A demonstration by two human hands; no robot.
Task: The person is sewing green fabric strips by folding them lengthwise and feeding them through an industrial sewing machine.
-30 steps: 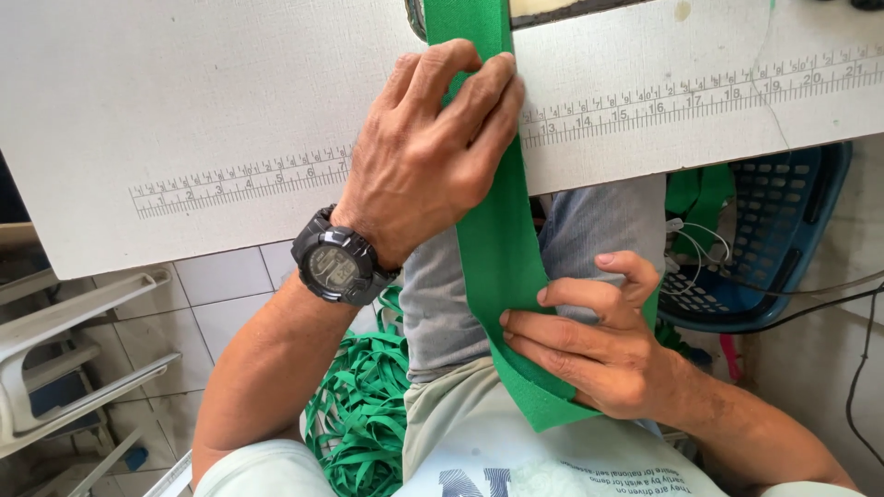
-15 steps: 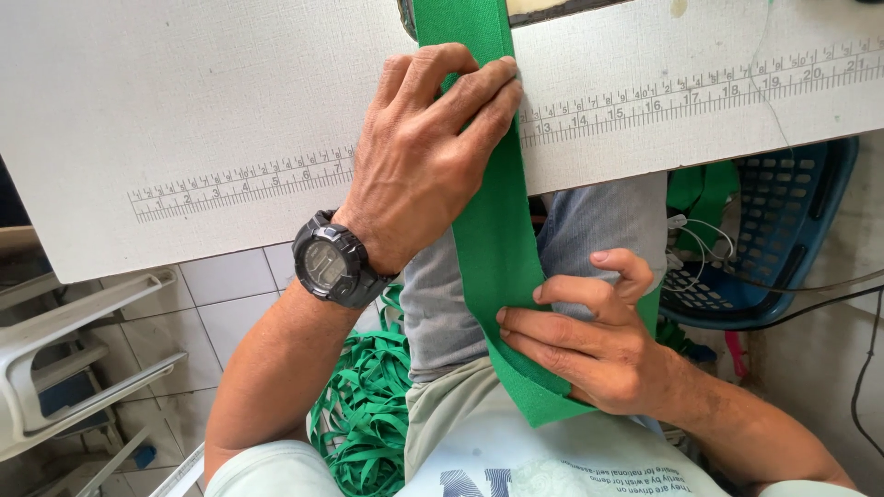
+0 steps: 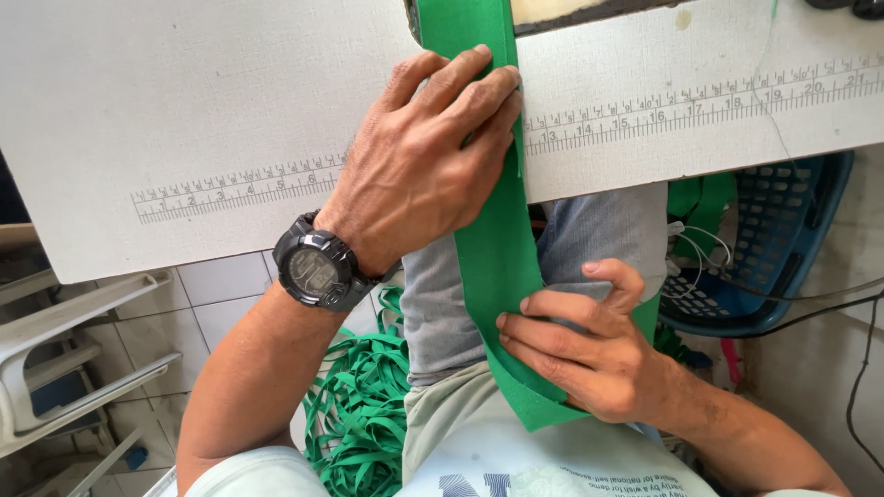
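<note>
- Our left hand (image 3: pixel 419 161) lies flat, fingers spread, pressing the green strip (image 3: pixel 493 239) onto the tabletop (image 3: pixel 184 110).
- Nearer, our right hand (image 3: pixel 589 354) pinches the strip's near end over our knee.

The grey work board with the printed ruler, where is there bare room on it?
The grey work board is bare left of the left hand, above the ruler scale. A smaller patch lies right of the green fabric strip. The strip and both hands, right hand, crowd the middle.
</note>
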